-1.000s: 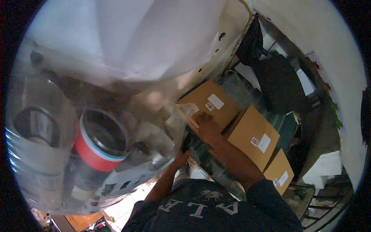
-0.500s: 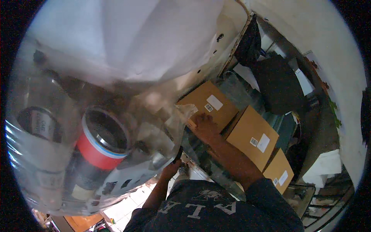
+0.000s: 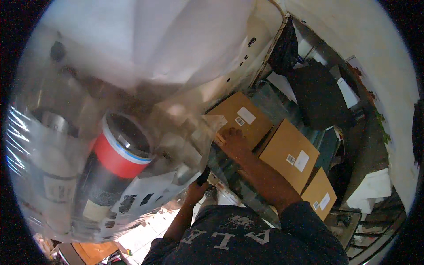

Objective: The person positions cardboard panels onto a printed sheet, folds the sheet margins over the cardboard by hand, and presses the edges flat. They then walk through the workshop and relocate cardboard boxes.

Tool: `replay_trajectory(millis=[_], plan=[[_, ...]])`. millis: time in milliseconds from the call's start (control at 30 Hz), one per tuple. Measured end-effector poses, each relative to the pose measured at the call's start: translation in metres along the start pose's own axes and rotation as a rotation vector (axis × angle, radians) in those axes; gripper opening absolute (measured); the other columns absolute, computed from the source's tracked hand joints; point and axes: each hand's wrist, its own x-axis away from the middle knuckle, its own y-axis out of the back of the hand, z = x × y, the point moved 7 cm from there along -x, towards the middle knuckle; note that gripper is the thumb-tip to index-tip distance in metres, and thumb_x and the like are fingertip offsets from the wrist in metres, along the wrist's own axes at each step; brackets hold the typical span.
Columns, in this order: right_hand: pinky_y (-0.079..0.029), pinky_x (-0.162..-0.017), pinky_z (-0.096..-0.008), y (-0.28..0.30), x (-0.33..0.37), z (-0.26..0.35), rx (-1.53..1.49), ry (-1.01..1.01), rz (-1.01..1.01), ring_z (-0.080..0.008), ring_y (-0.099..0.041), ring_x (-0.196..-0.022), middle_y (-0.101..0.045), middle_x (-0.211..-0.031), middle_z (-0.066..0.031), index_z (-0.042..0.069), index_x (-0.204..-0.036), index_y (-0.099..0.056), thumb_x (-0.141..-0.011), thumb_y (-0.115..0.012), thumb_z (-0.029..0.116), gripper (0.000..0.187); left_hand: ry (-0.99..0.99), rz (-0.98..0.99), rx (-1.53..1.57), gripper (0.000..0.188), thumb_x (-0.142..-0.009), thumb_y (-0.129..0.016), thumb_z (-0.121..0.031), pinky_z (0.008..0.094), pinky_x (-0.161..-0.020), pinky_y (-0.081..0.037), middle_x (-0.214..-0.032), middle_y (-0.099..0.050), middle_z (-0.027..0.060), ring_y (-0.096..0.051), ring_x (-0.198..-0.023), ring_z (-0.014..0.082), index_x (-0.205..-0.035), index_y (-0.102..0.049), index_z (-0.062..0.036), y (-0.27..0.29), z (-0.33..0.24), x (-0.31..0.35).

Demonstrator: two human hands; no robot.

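Observation:
My right hand (image 3: 235,140) reaches across to a brown cardboard box (image 3: 251,108) and is closed on its near left edge, fingers bent over the top face. White labels mark that box. My left hand (image 3: 197,191) hangs lower down, closed round a slim dark object (image 3: 203,175) whose kind I cannot make out. Between me and the left side of the view bulges a large clear plastic bag (image 3: 57,176). A dark cylinder with a red band (image 3: 121,154) shows through it. One corner of the plastic lies close to my right hand.
Two more labelled cardboard boxes, a middle one (image 3: 287,154) and a nearer one (image 3: 319,194), line up on a dark greenish surface (image 3: 324,145). Beyond them stand a black panel (image 3: 318,95) and a black bag (image 3: 285,48). White foam-like pieces (image 3: 371,190) lie far right. Pale floor tiles (image 3: 141,236) show below.
The plastic bag and the red-banded cylinder have shifted slightly to the right and down in view. My right hand stays at the box edge; my left hand has barely moved.

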Motion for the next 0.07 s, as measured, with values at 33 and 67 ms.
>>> replay_trajectory(millis=[33,67], plan=[[-0.058,-0.087,-0.05,-0.006,0.0,-0.005,0.046,0.003,0.003,-0.0399,-0.056,-0.119,-0.054,-0.132,-0.0187,0.018,-0.132,-0.06,-0.085,-0.069,0.033,0.05,-0.046,-0.012,-0.03,0.054,-0.086,-0.068,-0.045,0.0472,-0.087,-0.052,-0.104,-0.072,0.0271,-0.07,-0.103,0.0389,-0.113,-0.068,0.0015,0.0,-0.006,0.0],[-0.058,-0.088,-0.0497,-0.021,0.0,-0.015,0.096,0.0,0.008,-0.04,-0.055,-0.12,-0.054,-0.133,-0.0186,0.019,-0.133,-0.059,-0.084,-0.07,0.035,0.052,-0.054,-0.004,-0.022,0.054,-0.086,-0.068,-0.045,0.0472,-0.087,-0.052,-0.104,-0.072,0.0271,-0.07,-0.103,0.0389,-0.113,-0.068,0.0015,-0.005,-0.01,-0.002]])
